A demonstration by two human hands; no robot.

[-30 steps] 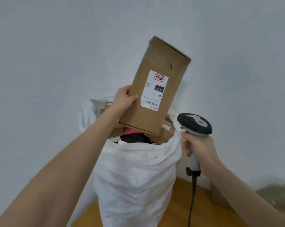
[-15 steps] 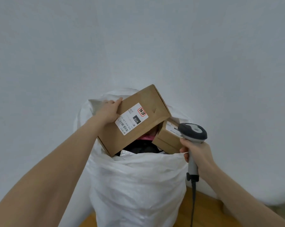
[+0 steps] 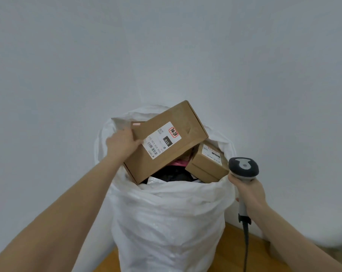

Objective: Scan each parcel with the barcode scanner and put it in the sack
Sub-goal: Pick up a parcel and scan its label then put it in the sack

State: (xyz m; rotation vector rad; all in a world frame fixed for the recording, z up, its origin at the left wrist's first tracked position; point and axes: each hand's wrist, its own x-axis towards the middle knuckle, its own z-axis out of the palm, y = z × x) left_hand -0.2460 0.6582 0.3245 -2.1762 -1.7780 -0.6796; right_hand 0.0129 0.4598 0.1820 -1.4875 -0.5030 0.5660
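Soft even light, faint shadows, wide-angle bending (edges blurred)

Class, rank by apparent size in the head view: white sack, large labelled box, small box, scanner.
1. white sack
2. large labelled box
3. small box and scanner look alike; scanner is nearer, so unranked.

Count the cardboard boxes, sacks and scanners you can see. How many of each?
Cardboard boxes: 2, the big cardboard box and the small cardboard box
White sack: 1
Barcode scanner: 1
Total: 4
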